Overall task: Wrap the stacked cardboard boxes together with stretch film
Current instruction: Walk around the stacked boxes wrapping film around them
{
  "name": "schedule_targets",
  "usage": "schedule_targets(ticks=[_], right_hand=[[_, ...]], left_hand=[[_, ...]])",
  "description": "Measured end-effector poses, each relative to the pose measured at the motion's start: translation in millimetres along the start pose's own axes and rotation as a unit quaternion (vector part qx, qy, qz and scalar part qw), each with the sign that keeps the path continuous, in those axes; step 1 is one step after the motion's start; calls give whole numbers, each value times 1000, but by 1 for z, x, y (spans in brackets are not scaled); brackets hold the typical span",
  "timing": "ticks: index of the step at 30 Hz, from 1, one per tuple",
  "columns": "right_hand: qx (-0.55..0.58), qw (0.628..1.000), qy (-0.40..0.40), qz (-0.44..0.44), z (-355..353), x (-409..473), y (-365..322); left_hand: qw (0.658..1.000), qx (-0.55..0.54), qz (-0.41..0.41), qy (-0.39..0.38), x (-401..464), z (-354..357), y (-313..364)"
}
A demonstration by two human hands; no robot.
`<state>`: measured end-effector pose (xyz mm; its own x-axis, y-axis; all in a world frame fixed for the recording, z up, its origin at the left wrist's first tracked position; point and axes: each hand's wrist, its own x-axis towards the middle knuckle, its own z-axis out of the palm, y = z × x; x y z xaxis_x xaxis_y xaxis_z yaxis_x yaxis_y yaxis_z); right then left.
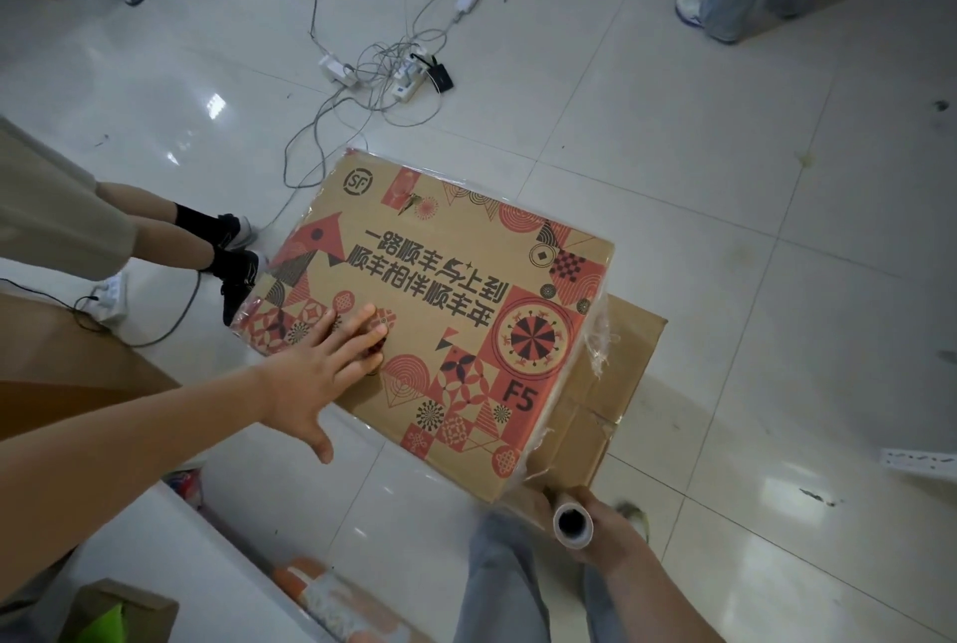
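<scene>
A printed cardboard box [466, 249] with red and black patterns lies on top of a plain brown box [621, 373] on the tiled floor. Clear stretch film [598, 337] clings to the right side and near corner of the stack. My left hand [316, 373] lies flat on the top box near its left edge, fingers straight and spread. My right hand [606, 539] grips a roll of stretch film [572, 523] just below the stack's near corner, the core's open end facing up.
A tangle of cables and power strips [383, 67] lies on the floor behind the boxes. A person's legs in black socks and shoes [228, 254] stand at the left of the stack. Other people's legs stand at the far left and far right. A white surface [155, 549] with items is at bottom left.
</scene>
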<state>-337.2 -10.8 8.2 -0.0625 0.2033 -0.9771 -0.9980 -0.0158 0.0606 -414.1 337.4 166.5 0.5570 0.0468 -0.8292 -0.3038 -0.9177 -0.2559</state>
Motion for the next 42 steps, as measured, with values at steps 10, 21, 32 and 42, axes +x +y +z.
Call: schedule_targets(ticks=[10, 21, 32, 42], right_hand=[[-17, 999, 32, 12, 17, -20, -1], [-60, 995, 76, 38, 17, -25, -5], [-171, 979, 112, 0, -2, 34, -25], [-211, 969, 129, 18, 25, -27, -67]], left_hand=[[981, -74, -34, 177, 6, 17, 3], [927, -287, -178, 162, -6, -48, 50], [888, -376, -255, 75, 16, -67, 87], [898, -369, -232, 57, 18, -69, 83]])
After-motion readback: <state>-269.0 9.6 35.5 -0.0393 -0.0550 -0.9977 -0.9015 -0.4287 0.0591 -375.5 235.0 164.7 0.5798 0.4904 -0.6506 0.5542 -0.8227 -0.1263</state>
